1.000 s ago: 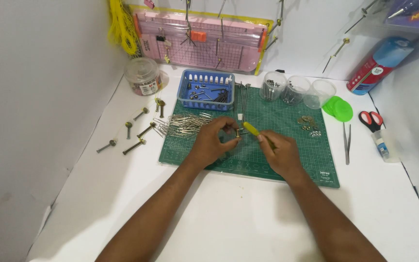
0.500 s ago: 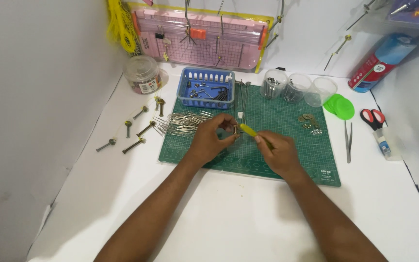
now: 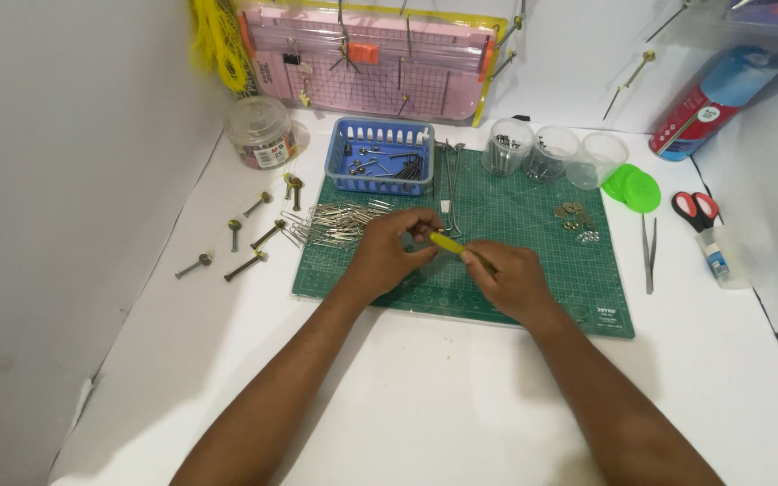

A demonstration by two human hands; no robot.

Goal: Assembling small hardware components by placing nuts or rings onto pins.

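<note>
A slim yellow tool (image 3: 448, 242) lies between the two hands, over the middle of the green cutting mat (image 3: 533, 270). The right hand (image 3: 508, 281) grips its rear end, fingers curled tight around it, and the tip points toward the left hand (image 3: 393, 255). The left hand rests on the mat with its fingertips pinched together at the tool's tip; whatever small piece they hold is hidden by the fingers.

Just beyond the left hand, at the mat's left edge, lies a heap of thin metal pins (image 3: 333, 225). At the mat's back left corner stands a blue basket (image 3: 339, 162) with dark screws and a row of white pieces inside. Beside it a long wire piece (image 3: 448, 184) lies on the mat. Along the mat's back edge stand three clear cups (image 3: 551, 153), two of them with metal parts inside. A few small washers (image 3: 574, 220) are scattered near the mat's right edge.

On the white tabletop (image 3: 425, 405), left of the mat, several bolts (image 3: 247, 236) lie spread apart, and a round clear jar (image 3: 261, 133) stands toward the back left corner. Right of the mat are two green lids (image 3: 634, 186), tweezers (image 3: 648, 252), red-handled scissors (image 3: 697, 209) and a small glue bottle (image 3: 715, 256). A red and blue can (image 3: 711, 103) leans at the back right, and a pink board (image 3: 362, 58) stands against the back wall.
</note>
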